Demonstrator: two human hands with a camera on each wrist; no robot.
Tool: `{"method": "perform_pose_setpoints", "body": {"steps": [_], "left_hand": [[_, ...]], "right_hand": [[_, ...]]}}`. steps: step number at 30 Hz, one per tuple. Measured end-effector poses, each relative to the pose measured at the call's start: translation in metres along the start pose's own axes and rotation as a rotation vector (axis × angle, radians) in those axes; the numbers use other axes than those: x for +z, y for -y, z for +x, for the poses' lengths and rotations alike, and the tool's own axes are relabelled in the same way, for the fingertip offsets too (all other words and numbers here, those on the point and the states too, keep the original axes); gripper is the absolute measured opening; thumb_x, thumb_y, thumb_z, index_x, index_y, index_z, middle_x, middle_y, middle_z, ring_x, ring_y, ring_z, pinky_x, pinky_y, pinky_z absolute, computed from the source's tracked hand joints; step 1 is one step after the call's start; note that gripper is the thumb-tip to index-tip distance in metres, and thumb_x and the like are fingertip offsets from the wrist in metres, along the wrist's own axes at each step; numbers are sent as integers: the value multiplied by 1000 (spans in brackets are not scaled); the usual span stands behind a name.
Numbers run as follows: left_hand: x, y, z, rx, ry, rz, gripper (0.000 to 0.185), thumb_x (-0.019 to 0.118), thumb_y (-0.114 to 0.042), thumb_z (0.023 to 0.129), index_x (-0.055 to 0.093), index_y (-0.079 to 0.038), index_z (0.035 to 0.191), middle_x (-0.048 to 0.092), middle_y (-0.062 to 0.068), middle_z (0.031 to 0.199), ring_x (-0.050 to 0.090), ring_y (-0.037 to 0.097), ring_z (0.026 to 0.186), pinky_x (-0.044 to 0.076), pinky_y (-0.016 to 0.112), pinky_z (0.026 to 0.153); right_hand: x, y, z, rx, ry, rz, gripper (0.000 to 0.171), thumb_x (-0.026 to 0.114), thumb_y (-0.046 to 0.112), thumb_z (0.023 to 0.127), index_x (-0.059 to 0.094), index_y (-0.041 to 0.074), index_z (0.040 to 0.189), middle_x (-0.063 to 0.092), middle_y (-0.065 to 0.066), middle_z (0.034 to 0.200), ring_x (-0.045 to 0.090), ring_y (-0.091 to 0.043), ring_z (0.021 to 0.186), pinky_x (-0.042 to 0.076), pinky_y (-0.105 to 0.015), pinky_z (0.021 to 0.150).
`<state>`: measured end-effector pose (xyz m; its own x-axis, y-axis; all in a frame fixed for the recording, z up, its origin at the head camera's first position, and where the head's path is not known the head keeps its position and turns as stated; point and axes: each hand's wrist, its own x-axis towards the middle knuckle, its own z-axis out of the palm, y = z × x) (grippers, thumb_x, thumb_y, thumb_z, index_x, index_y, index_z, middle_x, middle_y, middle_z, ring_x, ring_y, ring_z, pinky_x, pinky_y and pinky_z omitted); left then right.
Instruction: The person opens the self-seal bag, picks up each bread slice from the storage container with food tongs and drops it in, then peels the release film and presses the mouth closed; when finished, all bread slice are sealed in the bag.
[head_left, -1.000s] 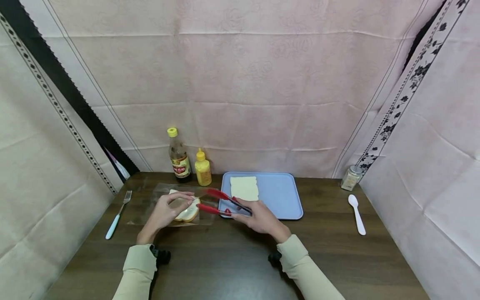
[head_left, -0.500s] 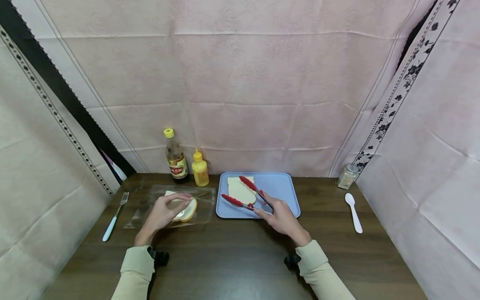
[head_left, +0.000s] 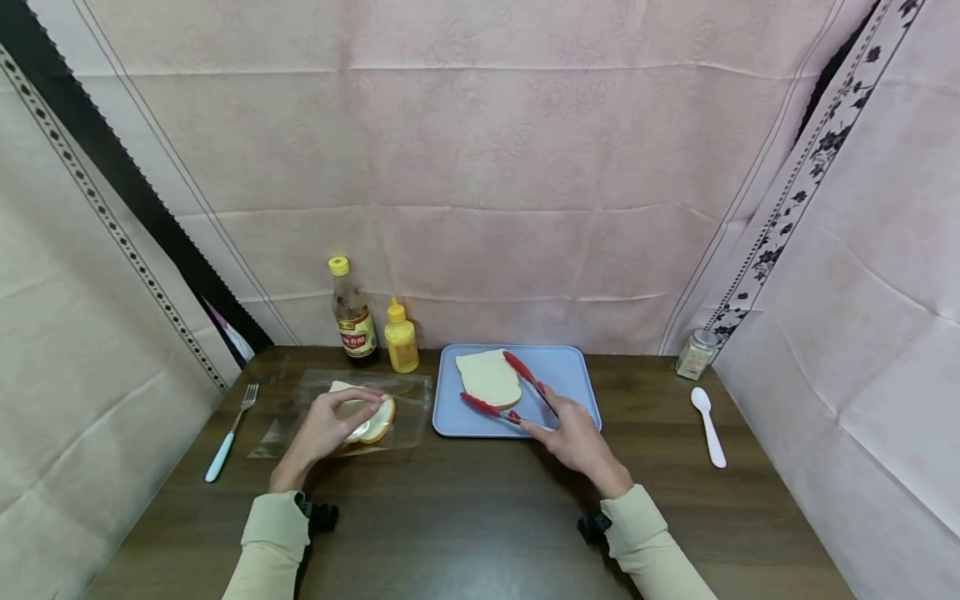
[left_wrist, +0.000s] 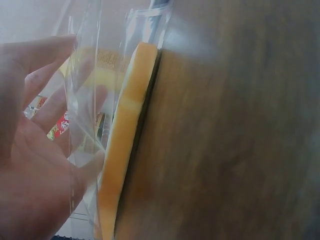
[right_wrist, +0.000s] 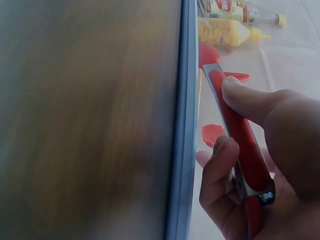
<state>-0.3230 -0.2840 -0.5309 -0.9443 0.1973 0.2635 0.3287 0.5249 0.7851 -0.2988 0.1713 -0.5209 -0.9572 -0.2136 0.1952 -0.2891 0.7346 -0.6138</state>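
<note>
My right hand grips red-tipped tongs over the blue tray. The spread tips stand on either side of a white bread slice lying on that tray. To the left, my left hand holds the film of a clear plastic bag, thumb and fingers curved about its upper layer. A second bread slice lies inside the bag, its brown crust edge facing the left wrist camera. The hand covers part of this slice in the head view.
A dark sauce bottle and a yellow squeeze bottle stand behind the bag. At the left lies a fork. A white spoon and a shaker jar are at the right. Cloth curtains surround the wooden table.
The tongs went from beside the bag rightward over the tray, and their tips now flank the bread slice there. That slice has turned slightly. My left hand stays at the bag.
</note>
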Motion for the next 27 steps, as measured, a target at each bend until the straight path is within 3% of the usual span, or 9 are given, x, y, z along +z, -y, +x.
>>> {"method": "perform_pose_setpoints", "body": {"steps": [4, 8, 14, 17, 24, 27], "left_hand": [[0, -1, 1, 5, 6, 3, 26, 76, -40, 104, 83, -21, 119, 78, 0, 133, 66, 31, 134, 41, 68, 119], [-1, -1, 1, 1, 2, -2, 25, 77, -42, 103, 83, -23, 118, 78, -4, 132, 67, 28, 134, 42, 64, 120], [0, -2, 1, -3, -6, -9, 22, 77, -42, 102, 83, -26, 117, 79, -7, 131, 66, 25, 135, 43, 62, 120], [0, -2, 1, 1, -7, -10, 24, 77, -41, 102, 83, -24, 118, 78, -5, 132, 66, 26, 136, 43, 61, 120], [1, -3, 0, -20, -18, -17, 28, 76, -43, 103, 82, -21, 119, 77, -5, 135, 64, 27, 137, 40, 65, 121], [2, -3, 1, -16, -35, -12, 26, 76, -38, 103, 82, -18, 120, 78, -5, 133, 65, 28, 136, 38, 66, 121]], "right_hand": [[-14, -13, -11, 24, -6, -32, 90, 83, 48, 96, 43, 5, 165, 60, -19, 158, 66, -33, 130, 58, -56, 108], [-25, -20, -18, 25, -17, -46, 88, 83, 47, 96, 46, 2, 163, 63, -23, 152, 67, -33, 121, 61, -55, 103], [-24, -21, -14, 41, 1, -21, 89, 81, 50, 97, 48, -3, 160, 62, -23, 152, 65, -30, 118, 62, -53, 102], [-21, -18, -8, 76, 36, -5, 90, 80, 53, 96, 49, -3, 159, 70, -22, 130, 63, -27, 106, 63, -47, 90], [-20, -10, 2, 138, 78, -18, 92, 81, 53, 95, 47, -1, 161, 69, -17, 133, 60, -27, 111, 64, -49, 96], [-21, -11, 2, 154, 84, -23, 93, 83, 52, 94, 47, 0, 162, 68, -14, 118, 58, -27, 109, 61, -43, 87]]}}
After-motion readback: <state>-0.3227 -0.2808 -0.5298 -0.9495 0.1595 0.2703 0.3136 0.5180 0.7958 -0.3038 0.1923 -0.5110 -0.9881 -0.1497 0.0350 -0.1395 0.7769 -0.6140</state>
